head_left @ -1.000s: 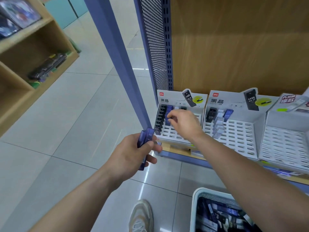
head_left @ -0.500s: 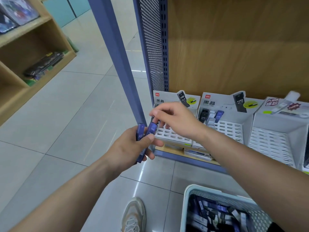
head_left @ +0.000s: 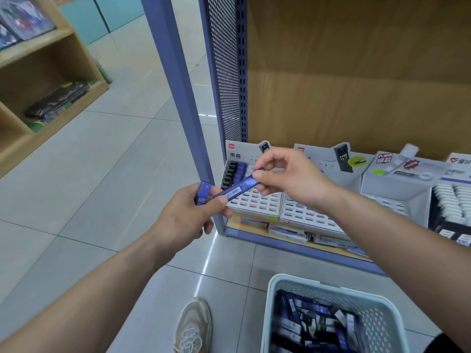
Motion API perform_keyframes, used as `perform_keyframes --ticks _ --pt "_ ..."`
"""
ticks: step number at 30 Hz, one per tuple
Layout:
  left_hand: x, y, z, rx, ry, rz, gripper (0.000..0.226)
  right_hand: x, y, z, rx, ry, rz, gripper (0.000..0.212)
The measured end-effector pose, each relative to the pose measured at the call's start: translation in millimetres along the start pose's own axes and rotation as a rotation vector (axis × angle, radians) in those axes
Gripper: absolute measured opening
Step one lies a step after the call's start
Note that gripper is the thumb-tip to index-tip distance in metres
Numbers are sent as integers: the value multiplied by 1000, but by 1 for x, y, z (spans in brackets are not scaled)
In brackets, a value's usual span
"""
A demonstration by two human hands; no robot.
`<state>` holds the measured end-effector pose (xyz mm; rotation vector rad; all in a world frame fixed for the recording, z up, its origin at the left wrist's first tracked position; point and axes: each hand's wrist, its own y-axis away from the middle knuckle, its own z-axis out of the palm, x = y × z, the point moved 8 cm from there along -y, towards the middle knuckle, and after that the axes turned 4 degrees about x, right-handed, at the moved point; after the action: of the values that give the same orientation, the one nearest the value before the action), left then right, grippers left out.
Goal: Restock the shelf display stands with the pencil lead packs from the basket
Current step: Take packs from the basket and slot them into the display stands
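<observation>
- Frame centre: right hand pinches blue lead pack at upper end.
- Its lower end, plus HB pack: gripped by left hand.
- Lower right: basket, packs inside.

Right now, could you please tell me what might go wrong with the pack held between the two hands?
1. The right hand pinches only the end of the blue pack; it may slip to the floor.
2. The left hand grips spare packs too; pulling one out could drag another loose.
3. The left display stand holds black and blue rows; it might go in the wrong one.
</observation>
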<state>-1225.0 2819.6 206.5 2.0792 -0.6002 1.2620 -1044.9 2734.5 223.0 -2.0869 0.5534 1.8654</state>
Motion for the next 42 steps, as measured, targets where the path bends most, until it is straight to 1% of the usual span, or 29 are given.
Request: perform_keyframes --ticks 5,10,13,16,20,23,26,29,33,36,38,42 --pt "2 1 3 -10 -8 -1 15 0 6 -8 7 -5 15 7" --pt "6 3 14 -36 1 10 10 0 13 -17 50 -146 66 5" --pt "9 3 21 -50 14 20 10 -2 19 -24 49 -102 55 9" --pt "12 1 27 -41 -1 35 9 -3 27 -32 57 -111 63 12" --pt "13 -1 38 -31 -28 41 24 -3 35 -39 76 -156 74 23" --pt "15 -1 50 -40 -60 62 30 -1 40 -43 63 -226 102 30" --pt "17 -2 61 -82 -69 80 31 3 46 -49 41 -297 164 24" --pt "19 -1 70 -86 -102 86 25 6 50 -62 73 -233 163 17" --pt "16 -3 77 -96 -33 -7 16 10 52 -100 231 -154 73 16" --pt "16 -4 84 -144 -43 -8 25 21 53 -140 400 48 15 18" --pt "15 -4 87 -166 -70 15 26 36 50 -163 493 206 8 18" --pt "11 -7 88 -185 -199 57 24 76 35 -186 557 407 41 24"
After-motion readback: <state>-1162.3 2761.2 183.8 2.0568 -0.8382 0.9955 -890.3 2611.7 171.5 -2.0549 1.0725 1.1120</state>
